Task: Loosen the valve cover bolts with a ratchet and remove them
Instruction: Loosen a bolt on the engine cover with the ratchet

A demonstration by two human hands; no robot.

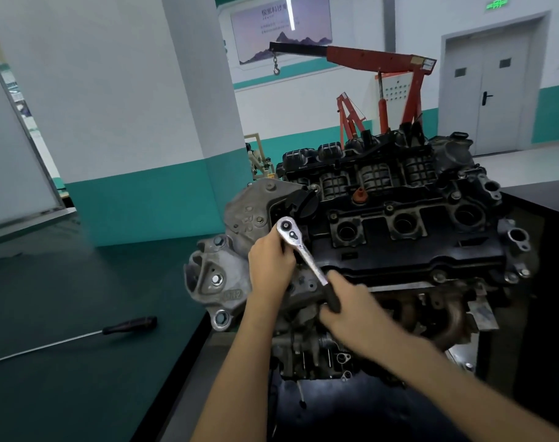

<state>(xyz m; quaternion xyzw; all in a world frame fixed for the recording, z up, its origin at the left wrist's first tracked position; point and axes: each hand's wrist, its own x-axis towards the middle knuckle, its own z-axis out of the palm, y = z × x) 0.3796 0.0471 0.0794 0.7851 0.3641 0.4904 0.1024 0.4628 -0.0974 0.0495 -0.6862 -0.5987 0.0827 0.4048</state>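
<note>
A chrome ratchet (pixel 298 245) with a black grip stands with its head over the near left corner of the black valve cover (pixel 399 247) on the engine. My left hand (pixel 271 260) is curled just under the ratchet head, holding the part below it; the socket and the bolt there are hidden by my fingers. My right hand (pixel 351 306) grips the black handle end, lower right of the head. Several bolts (pixel 439 276) sit along the cover's front edge.
A long screwdriver (pixel 80 334) with a dark handle lies on the green bench (pixel 64 378) to the left. Behind the engine stand a red engine crane (pixel 383 62) and a pillar (pixel 163 106). A dark cabinet (pixel 546 202) is at the right.
</note>
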